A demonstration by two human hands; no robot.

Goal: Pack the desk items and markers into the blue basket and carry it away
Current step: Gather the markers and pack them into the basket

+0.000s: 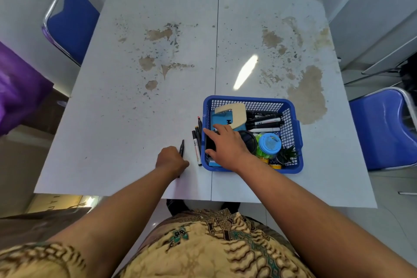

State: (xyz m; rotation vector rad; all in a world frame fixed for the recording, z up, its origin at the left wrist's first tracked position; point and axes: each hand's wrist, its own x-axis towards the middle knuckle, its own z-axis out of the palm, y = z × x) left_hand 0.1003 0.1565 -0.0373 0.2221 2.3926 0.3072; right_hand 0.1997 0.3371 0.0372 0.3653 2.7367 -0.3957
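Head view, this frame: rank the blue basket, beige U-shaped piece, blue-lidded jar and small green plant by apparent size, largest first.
1. blue basket, clearly largest.
2. beige U-shaped piece and blue-lidded jar: they look too alike in size to rank.
3. small green plant, smallest.

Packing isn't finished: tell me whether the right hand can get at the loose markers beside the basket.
Probably yes: the right hand is over the blue basket rim; the markers lie uncovered just outside it.
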